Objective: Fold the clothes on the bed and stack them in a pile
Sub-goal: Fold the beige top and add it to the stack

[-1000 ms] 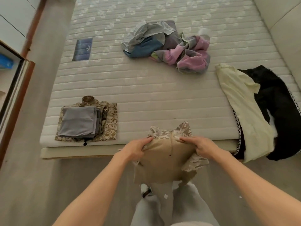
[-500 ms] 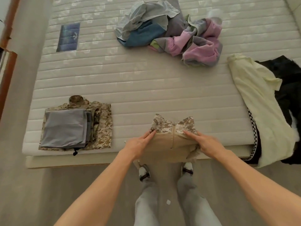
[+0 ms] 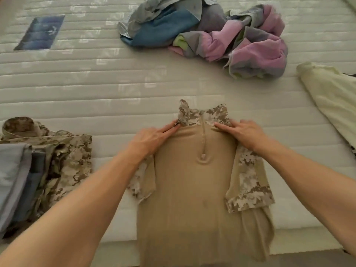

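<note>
A quilted white mattress [image 3: 96,89] on the bed fills nearly the whole view, ribbed in horizontal bands, with a dark blue label [image 3: 39,32] stitched flat into it at the far left.

Lying on the near edge of the mattress, in front of the person, is the tan shirt [image 3: 194,189], front side up, with a short zipper running down from a camouflage collar. Its camouflage sleeves are folded in along both sides of the body, and its lower hem hangs past the mattress edge toward the person.

At the far side sits a crumpled heap of unfolded clothes [image 3: 212,33] in grey, blue, pink and a touch of green, well apart from the shirt. A pale yellow garment [image 3: 331,97] lies spread at the right edge, running out of view.

At the left edge rests a folded pile [image 3: 44,160]: a camouflage garment at the bottom with grey folded pieces stacked on top, near the shirt but not touching it.

The left hand [image 3: 152,136] lies flat on the shirt's left shoulder, fingers straight and reaching to the collar. The right hand [image 3: 244,132] mirrors it on the right shoulder, fingers extended and pressing the fabric just below the collar. Neither hand grips anything.
</note>
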